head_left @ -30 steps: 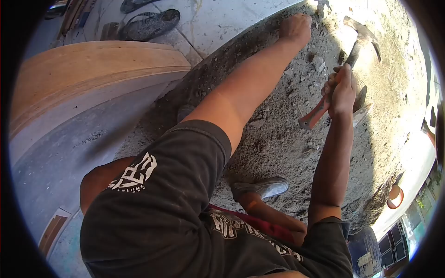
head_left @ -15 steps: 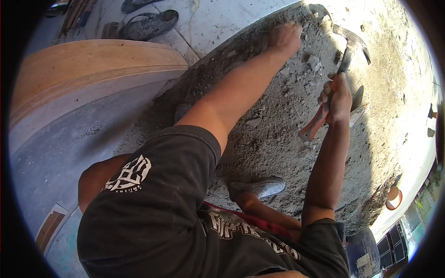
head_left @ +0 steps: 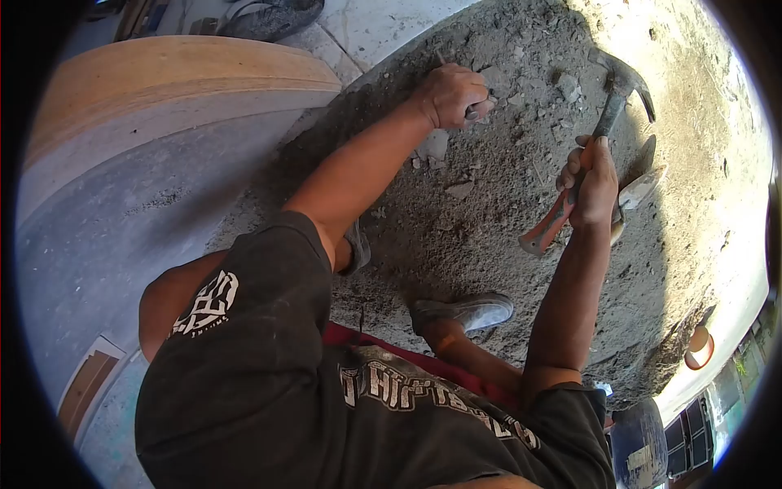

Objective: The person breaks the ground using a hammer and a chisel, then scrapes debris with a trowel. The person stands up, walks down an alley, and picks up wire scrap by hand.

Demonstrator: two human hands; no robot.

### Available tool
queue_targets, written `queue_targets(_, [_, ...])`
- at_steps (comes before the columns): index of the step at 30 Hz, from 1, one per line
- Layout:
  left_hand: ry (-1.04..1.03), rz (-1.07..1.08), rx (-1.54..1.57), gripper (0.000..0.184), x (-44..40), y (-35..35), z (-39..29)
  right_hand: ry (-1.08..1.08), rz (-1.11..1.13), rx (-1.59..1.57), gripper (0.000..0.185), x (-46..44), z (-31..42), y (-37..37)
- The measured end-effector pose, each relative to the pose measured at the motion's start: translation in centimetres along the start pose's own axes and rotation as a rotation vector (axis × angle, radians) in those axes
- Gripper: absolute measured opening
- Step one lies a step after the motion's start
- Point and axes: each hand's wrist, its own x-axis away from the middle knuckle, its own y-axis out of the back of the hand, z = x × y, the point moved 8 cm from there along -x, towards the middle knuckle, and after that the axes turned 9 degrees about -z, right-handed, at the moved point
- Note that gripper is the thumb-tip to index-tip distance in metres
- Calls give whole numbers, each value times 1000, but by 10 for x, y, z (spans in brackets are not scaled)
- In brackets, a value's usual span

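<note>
In the head view, my right hand (head_left: pixel 596 189) is wrapped round the orange-red handle of a claw hammer (head_left: pixel 617 96). The hammer's head points away from me, above the soil. My left hand (head_left: pixel 456 96) is closed in a fist over the rubble to the left. A thin rod (head_left: pixel 441 59) sticks out behind that fist, and a dark rounded end shows by the thumb; the rest is hidden in the fingers. Below the left hand lies a flat stone fragment (head_left: pixel 434 145). Beside my right wrist is a flat pale blade-like piece (head_left: pixel 642 189), partly covered.
Loose soil and stones (head_left: pixel 505 220) surround my feet. A curved wood-topped ledge (head_left: pixel 187 77) stands on the left, with sandals (head_left: pixel 273 18) on the tiles beyond. At lower right are a dark bucket (head_left: pixel 639 444) and a small terracotta pot (head_left: pixel 699 348).
My left hand has drawn back toward me and leftward from the far rubble, still closed. My right hand holds the hammer in nearly the same place. The view has shifted slightly.
</note>
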Motion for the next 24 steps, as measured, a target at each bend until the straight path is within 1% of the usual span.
queue_targets(1, [38,83,-65,28,21,9,-5,-2,16,5,40,-2,3,-1])
queue_targets(3, [195,16,-16,29,58,29,-4,21,7,-5,40,0,9,1])
queue_targets(4, [174,17,-24,29,54,32,-9,48,19,-14,40,-1,12,0])
queue_targets(6, [225,61,-11,30,57,27,-12,63,30,-27,40,1,13,0])
queue_targets(8, [57,-16,77,31,0,19,-37,40,43,-40,41,7,12,1])
queue_targets(10, [-139,-42,111,32,-46,-4,-37,23,28,-18,40,12,3,5])
queue_targets(11, [-137,-45,116,32,-45,-8,-20,43,20,-9,40,10,4,6])
queue_targets(13, [-57,2,26,31,-28,-10,8,24,7,2,40,13,-2,9])
queue_targets(15, [1,102,7,31,28,5,-2,22,-4,-20,40,12,-4,13])
queue_targets(16, [102,155,8,30,63,17,-11,39,12,2,40,9,-4,13])
queue_targets(17, [203,208,7,30,83,25,-14,57,27,24,39,7,-2,11])
queue_targets(18, [194,210,-6,30,79,28,-13,56,31,17,39,9,3,8])
queue_targets(20, [185,177,-50,16,81,28,-18,54,42,2,39,12,3,6])
queue_targets(22, [47,81,-31,18,25,19,-30,75,34,-17,39,11,5,4])
queue_targets(23, [23,29,-11,21,7,11,-31,51,39,-6,39,15,-5,5])
queue_targets(24, [-9,-40,-2,23,-4,10,-27,70,40,21,40,12,-7,6])
